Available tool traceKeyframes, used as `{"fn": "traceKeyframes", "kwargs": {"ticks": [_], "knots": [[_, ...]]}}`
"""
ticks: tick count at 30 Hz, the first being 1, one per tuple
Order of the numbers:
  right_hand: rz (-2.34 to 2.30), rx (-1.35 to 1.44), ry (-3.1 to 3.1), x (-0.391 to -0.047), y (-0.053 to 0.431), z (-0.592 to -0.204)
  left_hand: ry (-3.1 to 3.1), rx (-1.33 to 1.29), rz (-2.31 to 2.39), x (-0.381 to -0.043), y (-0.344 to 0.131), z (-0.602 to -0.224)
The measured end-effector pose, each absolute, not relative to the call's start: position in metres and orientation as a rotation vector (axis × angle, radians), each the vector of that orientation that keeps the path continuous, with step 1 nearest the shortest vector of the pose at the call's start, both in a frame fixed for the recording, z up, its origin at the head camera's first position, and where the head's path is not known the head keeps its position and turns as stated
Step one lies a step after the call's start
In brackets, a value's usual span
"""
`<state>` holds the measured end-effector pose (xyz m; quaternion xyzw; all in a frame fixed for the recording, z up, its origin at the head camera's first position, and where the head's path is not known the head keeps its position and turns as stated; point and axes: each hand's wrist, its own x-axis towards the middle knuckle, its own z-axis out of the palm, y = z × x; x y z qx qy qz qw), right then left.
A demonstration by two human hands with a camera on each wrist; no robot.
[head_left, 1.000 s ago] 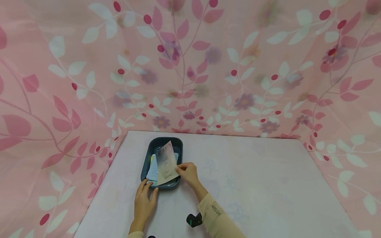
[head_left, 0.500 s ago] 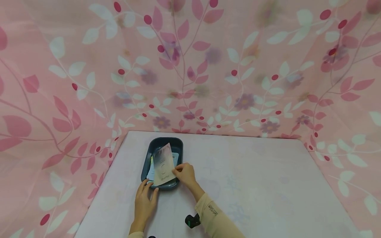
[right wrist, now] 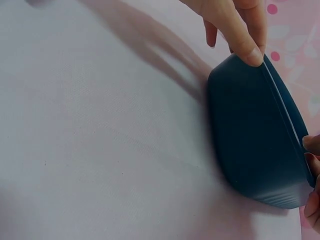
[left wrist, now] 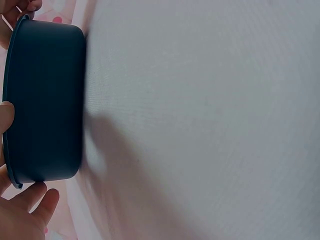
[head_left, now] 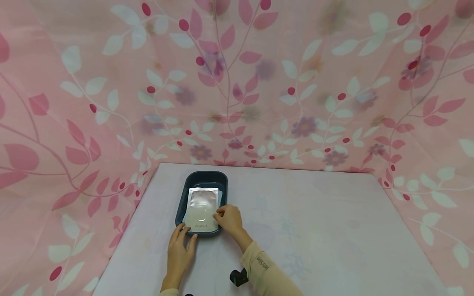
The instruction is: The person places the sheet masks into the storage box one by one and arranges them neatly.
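Note:
A silver and cream face mask sachet (head_left: 203,211) with a face outline on it lies squared up in the dark blue tray (head_left: 202,176), covering most of the lighter sachets below. My right hand (head_left: 229,220) pinches its right edge, beside the tray's near right side. At the near left corner my left hand (head_left: 178,248) grips the tray's rim. In the left wrist view the left thumb (left wrist: 6,117) presses the end wall while other fingers sit round the corner. The right wrist view shows the left hand (right wrist: 232,22) at the tray's top left rim.
A pale blue sachet edge (head_left: 220,195) shows at the right of the stack. The white tabletop (head_left: 314,230) extends to the right, with pink floral cloth (head_left: 259,82) behind. A black wrist device (head_left: 238,278) sits below the right sleeve (head_left: 266,265).
The face mask sachet has turned from a tilt to straight and come down over the stack. My right hand has shifted slightly left with it. The left hand stays at the rim.

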<state>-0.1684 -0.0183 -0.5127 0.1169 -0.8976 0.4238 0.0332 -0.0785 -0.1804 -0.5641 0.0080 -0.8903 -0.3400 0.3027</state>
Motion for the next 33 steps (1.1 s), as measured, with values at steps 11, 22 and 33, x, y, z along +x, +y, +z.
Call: {"fn": "traceKeyframes", "kwargs": {"ticks": [11, 22, 33], "knots": [[1.457, 0.464, -2.663, -0.165, -0.01, -0.516, -2.352, 0.021, -0.912, -0.079, -0.18, -0.563], [1.514, 0.508, -2.643, -0.16, -0.001, -0.514, -2.369, 0.022, -0.922, -0.079, -0.179, -0.564], [1.379, 0.607, -2.563, -0.151, 0.026, -0.519, -2.466, 0.062, -0.914, -0.078, -0.182, -0.56]]}}
